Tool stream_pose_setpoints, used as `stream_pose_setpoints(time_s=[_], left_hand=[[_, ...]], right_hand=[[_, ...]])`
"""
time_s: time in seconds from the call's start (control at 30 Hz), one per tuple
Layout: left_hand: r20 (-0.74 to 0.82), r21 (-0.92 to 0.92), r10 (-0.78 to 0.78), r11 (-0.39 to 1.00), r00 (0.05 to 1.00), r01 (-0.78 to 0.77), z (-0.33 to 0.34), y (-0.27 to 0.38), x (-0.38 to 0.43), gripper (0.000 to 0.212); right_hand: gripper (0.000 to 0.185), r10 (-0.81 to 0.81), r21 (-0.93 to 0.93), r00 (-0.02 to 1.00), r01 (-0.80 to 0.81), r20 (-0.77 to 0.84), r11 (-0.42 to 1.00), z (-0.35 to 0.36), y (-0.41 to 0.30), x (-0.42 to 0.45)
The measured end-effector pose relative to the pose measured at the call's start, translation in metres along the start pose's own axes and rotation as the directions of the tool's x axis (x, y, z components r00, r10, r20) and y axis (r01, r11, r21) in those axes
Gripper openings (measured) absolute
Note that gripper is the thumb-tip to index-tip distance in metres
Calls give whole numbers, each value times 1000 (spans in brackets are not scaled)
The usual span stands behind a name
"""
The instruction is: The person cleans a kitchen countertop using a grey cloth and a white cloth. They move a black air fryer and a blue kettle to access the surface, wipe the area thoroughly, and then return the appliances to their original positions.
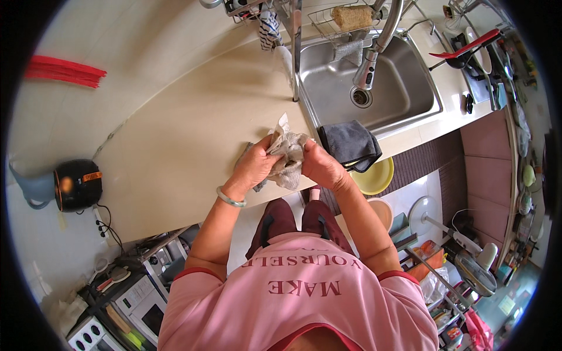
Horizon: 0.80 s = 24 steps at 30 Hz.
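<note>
Both of my hands grip a crumpled, greyish-white paper towel (287, 151) with damp-looking brown stains. My left hand (257, 164) pinches its left side, and a pale bangle circles that wrist. On the other side, my right hand (322, 164) has its fingers curled around the edge. A grey cloth (260, 186) lies partly hidden beneath my left hand, on the beige countertop (175, 145) near its front edge. Just right of my right hand, a dark grey folded cloth (350, 142) drapes over the front rim of the sink.
A stainless steel sink (408, 105) with a pull-down faucet (365, 72) stands at the upper right. A metal rack post (296, 57) rises beside it. Dish racks and a red-handled utensil (472, 46) are farther right. A black appliance (78, 185) sits far left. Below the counter is a yellow basin (373, 177).
</note>
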<state>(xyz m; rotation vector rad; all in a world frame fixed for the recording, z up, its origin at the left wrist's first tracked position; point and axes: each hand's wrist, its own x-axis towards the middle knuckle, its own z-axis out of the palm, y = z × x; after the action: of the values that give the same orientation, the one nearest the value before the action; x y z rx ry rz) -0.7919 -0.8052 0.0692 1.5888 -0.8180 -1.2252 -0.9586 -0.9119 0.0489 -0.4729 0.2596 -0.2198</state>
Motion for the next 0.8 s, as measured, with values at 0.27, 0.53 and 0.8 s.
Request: stream_pose_setpoints(time_s=[0.27,0.53,0.8], left_hand=[[106,133,-144,983,984,129,6,-41,-44,43],[-18,192,-94,977,995,96,29,-60,-60,51],[-132,413,244,895,961,-170,31,-69,-39,50]], right_hand=[[16,-65,-375,958,-47,-279,926,-17,62,-8],[14,-220,-539,903,-16,-370,842,-32,88,-25],[25,-414,-725,819,-3,-397,689,-54,58,-39]])
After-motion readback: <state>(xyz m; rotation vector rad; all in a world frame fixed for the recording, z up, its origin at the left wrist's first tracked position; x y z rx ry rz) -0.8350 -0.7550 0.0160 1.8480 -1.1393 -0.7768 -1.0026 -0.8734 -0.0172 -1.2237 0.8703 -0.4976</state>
